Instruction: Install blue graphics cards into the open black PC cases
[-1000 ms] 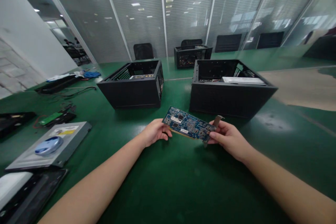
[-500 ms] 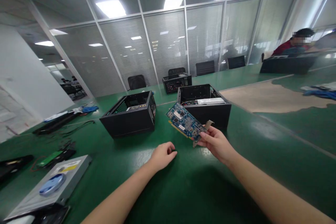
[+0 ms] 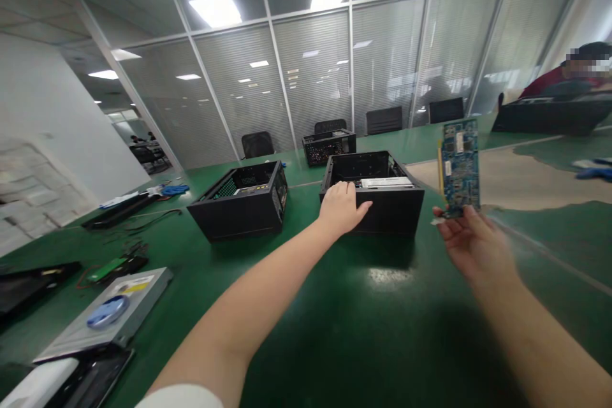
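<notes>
Over the near rim of the right-hand open computer case (image 3: 389,213), the fingers of my left hand (image 3: 338,209) are hooked, with the thumb on the outside of its front wall. A pale metal part lies across the inside of that case. To its right, my right hand (image 3: 478,242) grips a blue graphics card (image 3: 461,166) by its lower end. The card stands nearly upright in the air, its chips and white labels facing me and its gold edge contacts to the left. My right thumb presses on the card's lower edge; its metal bracket is mostly hidden.
Another open computer case (image 3: 243,217) stands to the left, a third case (image 3: 329,146) farther back. An optical drive (image 3: 108,312), a green circuit board (image 3: 108,269) and cables lie at left on the green table (image 3: 306,331). A person (image 3: 554,80) sits at far right.
My left hand has moved forward from above the table onto the case's near rim. My right hand has carried the graphics card right and turned it from slanted to nearly upright.
</notes>
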The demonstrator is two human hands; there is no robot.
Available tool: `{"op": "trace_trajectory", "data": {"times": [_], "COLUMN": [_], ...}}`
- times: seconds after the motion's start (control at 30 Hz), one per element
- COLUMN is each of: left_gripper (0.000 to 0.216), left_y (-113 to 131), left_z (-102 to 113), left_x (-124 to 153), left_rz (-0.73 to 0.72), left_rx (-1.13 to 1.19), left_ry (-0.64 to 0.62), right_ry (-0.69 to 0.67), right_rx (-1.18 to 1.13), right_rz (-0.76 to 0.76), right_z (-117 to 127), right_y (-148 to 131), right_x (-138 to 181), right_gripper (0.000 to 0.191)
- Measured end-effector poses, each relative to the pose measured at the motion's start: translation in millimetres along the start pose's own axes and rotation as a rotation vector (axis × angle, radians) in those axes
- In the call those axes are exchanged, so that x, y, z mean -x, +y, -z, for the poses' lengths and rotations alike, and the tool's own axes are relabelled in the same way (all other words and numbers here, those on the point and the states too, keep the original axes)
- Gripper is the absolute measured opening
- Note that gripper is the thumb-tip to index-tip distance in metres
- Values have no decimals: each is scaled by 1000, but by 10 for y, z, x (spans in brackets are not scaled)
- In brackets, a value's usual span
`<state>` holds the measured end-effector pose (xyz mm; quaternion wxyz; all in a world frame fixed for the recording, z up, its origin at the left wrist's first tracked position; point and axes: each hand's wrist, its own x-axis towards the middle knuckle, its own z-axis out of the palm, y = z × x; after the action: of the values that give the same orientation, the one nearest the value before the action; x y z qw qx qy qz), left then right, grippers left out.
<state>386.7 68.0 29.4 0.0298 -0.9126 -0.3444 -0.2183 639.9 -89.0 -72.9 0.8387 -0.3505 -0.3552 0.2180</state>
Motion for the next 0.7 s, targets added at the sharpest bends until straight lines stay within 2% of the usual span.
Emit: {"op": "trace_trajectory", "data": {"times": [0.13,0.23,0.33,0.43,0.53,0.6,0.7], "left_gripper": [85,79,70,67,63,62,60], "left_y": [9,-35,-88,-125,-158,-193,-280], "left_z": [-152,-170,-140,-100,-43,13,133], "left_x": [-323,-379,-353,-284,-143,7,320], "left_rz": [81,81,56,48,54,51,32], "left_rx": [-41,-41,-33,-27,-26,-22,-6], "left_ry": [7,24,26,31,44,53,66], "right_ry": [22,19,80,215,353,424,514], "right_rx": [81,140,158,135,54,-15,-50], "right_rz": [67,52,-7,-95,-157,-184,-224], "right_z": [458,700,839,874,804,722,611], "right_y": [99,132,133,107,64,34,1], "right_x": [-254,-400,-480,-471,-391,-335,-303], "right_gripper": [27,23,25,23,31,37,34]}}
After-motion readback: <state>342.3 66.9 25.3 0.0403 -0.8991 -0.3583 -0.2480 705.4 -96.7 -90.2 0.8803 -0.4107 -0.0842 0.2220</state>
